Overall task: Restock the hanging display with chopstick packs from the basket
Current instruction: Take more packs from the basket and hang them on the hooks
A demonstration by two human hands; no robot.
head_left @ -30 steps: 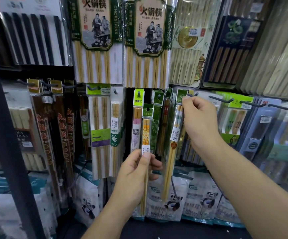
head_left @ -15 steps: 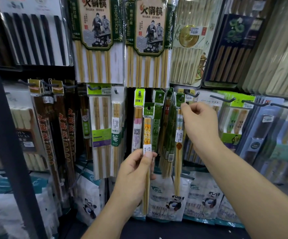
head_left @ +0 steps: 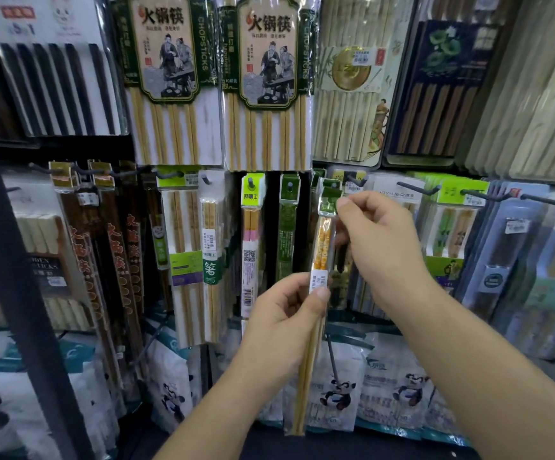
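Bamboo pack upright in left grip

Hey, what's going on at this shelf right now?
A person stands at a hanging display of chopsticks. Their left hand grips a slim chopstick pack with an orange pattern around its middle, while the right hand pinches its green header and holds it up at a peg where similar packs hang. I cannot tell whether the header is on the peg. No basket is in view.
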